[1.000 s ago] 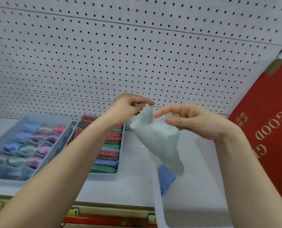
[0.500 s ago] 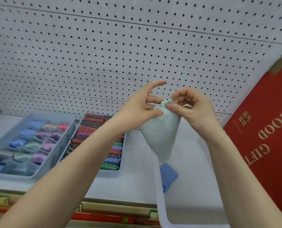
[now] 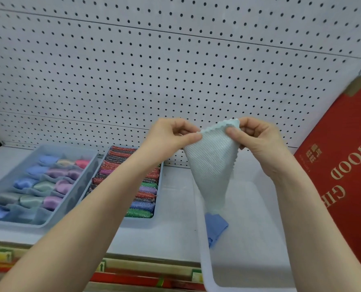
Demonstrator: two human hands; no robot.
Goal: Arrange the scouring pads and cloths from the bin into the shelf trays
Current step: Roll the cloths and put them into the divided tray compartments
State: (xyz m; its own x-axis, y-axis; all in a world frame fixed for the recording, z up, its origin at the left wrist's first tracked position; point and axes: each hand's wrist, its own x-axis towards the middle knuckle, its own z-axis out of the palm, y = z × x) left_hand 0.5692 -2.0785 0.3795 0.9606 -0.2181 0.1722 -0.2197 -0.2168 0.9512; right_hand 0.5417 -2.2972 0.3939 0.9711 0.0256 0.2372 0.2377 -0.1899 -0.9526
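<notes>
Head view: left hand (image 3: 171,135) and right hand (image 3: 257,138) each pinch one top corner of the pale green cloth (image 3: 213,165), which hangs point-down above the white bin (image 3: 198,239). Its held edge runs left-right between the hands. The cloth tray (image 3: 78,184) lies down-left, nearer the left hand, so that hand likely leads.

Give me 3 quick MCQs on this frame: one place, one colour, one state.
1. Where is the blue cloth?
A. In the white bin
B. In the left tray
C. On the red box

2. What colour is the held cloth?
A. Pink
B. Pale mint
C. Yellow

3. How is the held cloth gripped?
A. Left hand only
B. Lying loose
C. Pinched by both hands

Key: A, it lies against the bin's left wall; B, it is pale mint; C, left hand and right hand pinch its top edge.
</notes>
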